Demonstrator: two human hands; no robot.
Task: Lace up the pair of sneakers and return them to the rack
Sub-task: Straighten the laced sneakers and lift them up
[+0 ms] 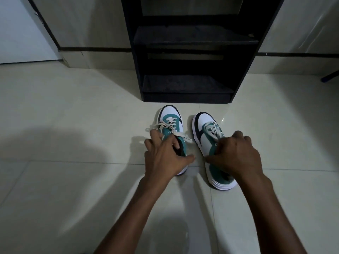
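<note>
Two white, teal and navy sneakers stand side by side on the tiled floor, toes pointing at the rack. The left sneaker (169, 118) has its white laces tied in a loose bow. My left hand (163, 156) grips its collar, fingers inside the opening. The right sneaker (205, 129) is laced too, and my right hand (236, 154) covers its tongue and collar, fingers curled on it. Both heels are partly hidden by my hands. The black shoe rack (190, 96) stands just beyond the toes, its two visible shelves bare.
A pale wall with a dark skirting strip (95, 49) runs behind the rack. A door (22, 33) is at the far left. A dark blue object (330, 77) pokes in at the right edge. Glossy floor tiles spread to both sides.
</note>
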